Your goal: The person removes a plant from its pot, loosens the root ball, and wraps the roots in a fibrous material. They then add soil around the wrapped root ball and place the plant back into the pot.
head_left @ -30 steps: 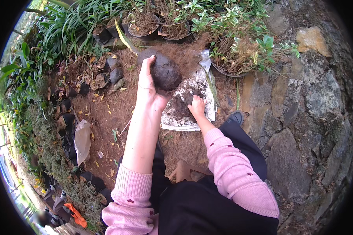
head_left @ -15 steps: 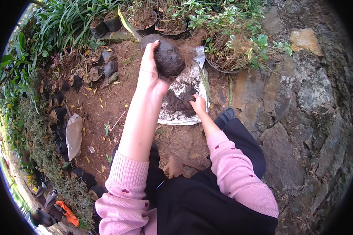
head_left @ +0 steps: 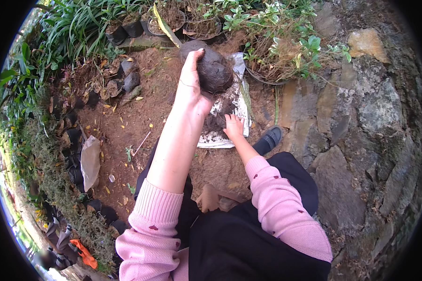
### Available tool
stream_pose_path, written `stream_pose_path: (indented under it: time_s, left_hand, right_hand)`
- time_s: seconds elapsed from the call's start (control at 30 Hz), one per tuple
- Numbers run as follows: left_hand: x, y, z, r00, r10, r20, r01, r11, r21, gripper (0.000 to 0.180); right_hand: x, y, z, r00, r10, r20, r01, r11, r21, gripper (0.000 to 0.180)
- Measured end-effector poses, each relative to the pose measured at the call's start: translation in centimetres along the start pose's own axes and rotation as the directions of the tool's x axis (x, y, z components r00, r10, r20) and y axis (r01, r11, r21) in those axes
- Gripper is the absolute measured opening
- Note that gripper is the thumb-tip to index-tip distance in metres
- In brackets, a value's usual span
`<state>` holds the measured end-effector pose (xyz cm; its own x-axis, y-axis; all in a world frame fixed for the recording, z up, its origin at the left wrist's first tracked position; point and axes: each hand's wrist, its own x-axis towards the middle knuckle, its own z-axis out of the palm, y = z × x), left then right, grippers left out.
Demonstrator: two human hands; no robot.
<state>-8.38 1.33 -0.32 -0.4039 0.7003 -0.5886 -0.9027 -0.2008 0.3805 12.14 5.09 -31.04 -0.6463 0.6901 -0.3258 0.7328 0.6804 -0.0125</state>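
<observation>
My left hand (head_left: 195, 86) grips a dark, rounded ball of soil (head_left: 215, 74) with its thumb over the near side. The ball is held up above a white sack (head_left: 241, 100), and thin brown fibres show about it. A long yellow-green leaf (head_left: 165, 24) rises at its far left; whether it grows from the ball I cannot tell. Lower down, my right hand (head_left: 234, 126) rests at loose dark soil (head_left: 214, 122) on the sack, fingers spread and holding nothing that I can see. The raised ball and left hand hide part of the sack.
Potted plants (head_left: 272, 70) line the far side. A stone-paved strip (head_left: 337, 178) runs along the right. Small black planting bags (head_left: 75, 164) and a pale plastic bag (head_left: 90, 161) lie at left. My sandalled foot (head_left: 268, 139) stands beside the sack. Another person (head_left: 58, 243) is far lower left.
My left hand and the soil ball have shifted slightly right in the picture. My right hand's fingers, bent at the soil before, are now spread on it.
</observation>
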Motion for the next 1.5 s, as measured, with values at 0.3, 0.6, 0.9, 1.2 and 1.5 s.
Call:
stream_pose_path:
  time_s: [0.3, 0.6, 0.9, 1.2, 1.5]
  left_hand:
    - [0.5, 0.4, -0.3, 1.0, 0.016, 0.021, -0.017, 1.0, 0.023, 0.047]
    - [-0.3, 1.3, 0.0, 0.999, 0.032, 0.015, -0.032, 0.999, -0.006, 0.05]
    - [0.0, 1.0, -0.3, 0.999, 0.029, 0.033, -0.027, 0.998, -0.049, 0.043]
    - [0.1, 1.4, -0.7, 0.999, 0.021, 0.045, -0.019, 0.999, -0.051, 0.037]
    - [-0.9, 2.6, -0.4, 0.995, 0.072, 0.072, -0.068, 0.996, -0.064, 0.037]
  right_hand:
    - [1.3, 1.2, 0.6, 0.998, 0.022, -0.056, -0.014, 0.99, 0.137, 0.046]
    - [1.5, 3.4, -0.3, 0.986, 0.167, -0.031, -0.14, 0.902, 0.409, 0.049]
    - [0.7, 2.3, 1.2, 0.94, 0.209, 0.268, -0.298, 0.887, 0.352, 0.056]
    - [1.8, 3.4, 3.0, 0.887, 0.444, 0.126, -0.456, 0.802, 0.386, 0.046]
    - [2.6, 5.8, 3.6, 0.932, 0.302, 0.199, -0.317, 0.418, 0.851, 0.051]
